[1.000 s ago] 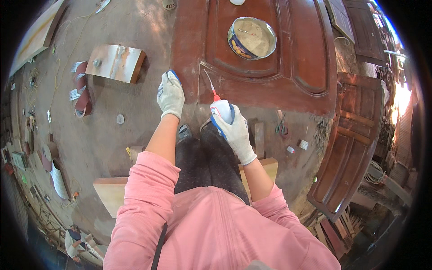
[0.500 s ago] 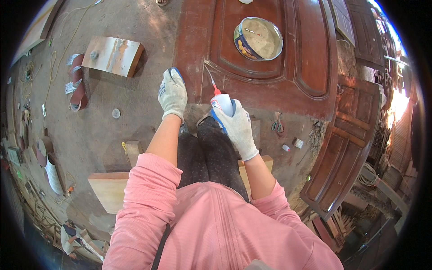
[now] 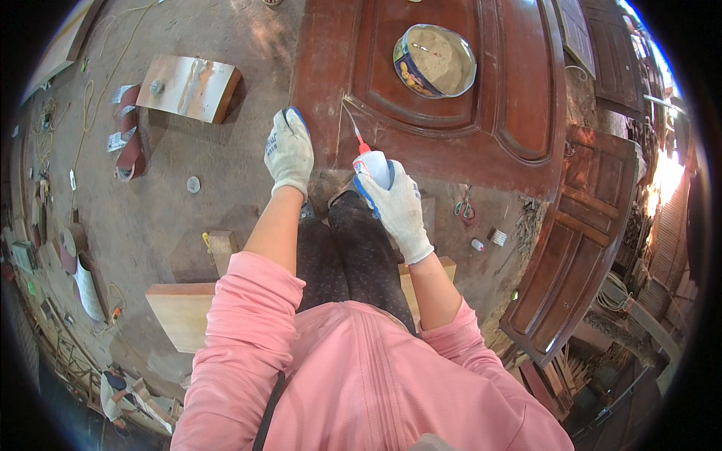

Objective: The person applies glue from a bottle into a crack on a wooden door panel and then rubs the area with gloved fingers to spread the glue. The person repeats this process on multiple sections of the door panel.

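My right hand [image 3: 398, 210], in a white knit glove with a blue palm, grips a white glue bottle [image 3: 372, 168]. The bottle's red cap and long thin nozzle [image 3: 352, 119] point away from me, over the lower left part of a reddish-brown panelled door [image 3: 320, 90]. The nozzle's tip is at a pale joint line by the frame's corner; whether it touches cannot be made out. My gloved left hand [image 3: 289, 154] is beside the door's left edge, fingers curled in and mostly hidden. Anything inside it is out of sight.
An open tin [image 3: 407, 69] of tan powder stands on the door. On the floor lie a wood block [image 3: 188, 86], a sandpaper strip [image 3: 128, 143], scissors [image 3: 464, 209] and a small bottle [image 3: 477, 245]. Another door [image 3: 575, 240] lies right; a person [image 3: 113, 395] is at lower left.
Both hands and the bottle hold nearly the same places. The view has shifted slightly, so the tin and wood block appear a little higher.
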Available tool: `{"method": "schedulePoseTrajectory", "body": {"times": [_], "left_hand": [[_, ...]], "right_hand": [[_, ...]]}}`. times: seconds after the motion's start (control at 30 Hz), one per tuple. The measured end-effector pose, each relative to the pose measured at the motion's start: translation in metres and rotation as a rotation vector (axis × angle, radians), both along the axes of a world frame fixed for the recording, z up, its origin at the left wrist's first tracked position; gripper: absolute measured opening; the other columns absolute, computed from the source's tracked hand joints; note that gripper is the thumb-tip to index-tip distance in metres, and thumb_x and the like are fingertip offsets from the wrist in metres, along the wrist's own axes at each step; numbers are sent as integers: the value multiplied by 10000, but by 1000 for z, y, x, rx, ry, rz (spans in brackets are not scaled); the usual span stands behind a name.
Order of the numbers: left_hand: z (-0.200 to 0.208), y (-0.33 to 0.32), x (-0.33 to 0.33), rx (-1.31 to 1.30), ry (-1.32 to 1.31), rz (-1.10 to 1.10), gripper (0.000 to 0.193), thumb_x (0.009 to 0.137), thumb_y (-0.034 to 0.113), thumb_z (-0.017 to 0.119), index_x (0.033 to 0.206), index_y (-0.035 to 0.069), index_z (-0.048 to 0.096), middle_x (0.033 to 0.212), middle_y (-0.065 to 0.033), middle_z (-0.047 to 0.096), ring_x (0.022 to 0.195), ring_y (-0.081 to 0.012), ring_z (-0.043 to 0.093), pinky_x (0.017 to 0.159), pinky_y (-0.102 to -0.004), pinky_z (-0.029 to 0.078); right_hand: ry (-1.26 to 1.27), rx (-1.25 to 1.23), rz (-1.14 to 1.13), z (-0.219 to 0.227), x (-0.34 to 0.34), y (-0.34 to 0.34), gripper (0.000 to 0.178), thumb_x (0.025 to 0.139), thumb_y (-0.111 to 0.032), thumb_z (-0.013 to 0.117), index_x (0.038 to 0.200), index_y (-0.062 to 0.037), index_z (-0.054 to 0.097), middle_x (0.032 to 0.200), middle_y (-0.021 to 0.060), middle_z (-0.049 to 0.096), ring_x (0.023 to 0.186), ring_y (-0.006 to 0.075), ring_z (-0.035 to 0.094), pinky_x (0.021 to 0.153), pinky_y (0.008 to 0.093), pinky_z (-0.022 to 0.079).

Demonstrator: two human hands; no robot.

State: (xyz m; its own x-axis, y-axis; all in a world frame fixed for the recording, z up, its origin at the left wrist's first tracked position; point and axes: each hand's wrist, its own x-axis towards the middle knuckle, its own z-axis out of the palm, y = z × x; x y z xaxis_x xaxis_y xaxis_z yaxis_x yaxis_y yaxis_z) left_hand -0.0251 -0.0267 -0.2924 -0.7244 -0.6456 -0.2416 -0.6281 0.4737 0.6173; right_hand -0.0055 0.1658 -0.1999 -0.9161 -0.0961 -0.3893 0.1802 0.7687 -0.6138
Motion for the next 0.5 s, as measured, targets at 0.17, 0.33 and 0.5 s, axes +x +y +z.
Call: {"method": "schedulePoseTrajectory", "body": {"times": [0.17,0.33,0.5], "left_hand": [[2,0,-1,23,-20,1,483,1122,423,337,1259,42,600,1181,-257,720,1077,-462,686,930,-553,531],[2,0,-2,25,-26,6,486,1121,424,338,1271,43,600,1186,-255,720,1084,-460,686,935,-551,531],[2,-1,-2,33,-45,10,506,1120,433,330,1287,42,604,1206,-253,716,1095,-456,684,946,-547,530]], "right_hand": [[11,-16,-1,-3,2,2,603,921,-453,769,1246,28,605,1058,277,726,1009,428,716,860,482,558],[-55,10,-27,1,-1,1,613,920,-453,767,1260,31,605,1060,271,730,1007,424,718,867,483,555],[-64,30,8,11,-6,0,644,915,-469,759,1282,34,597,1077,269,728,1029,423,711,882,485,551]]}}
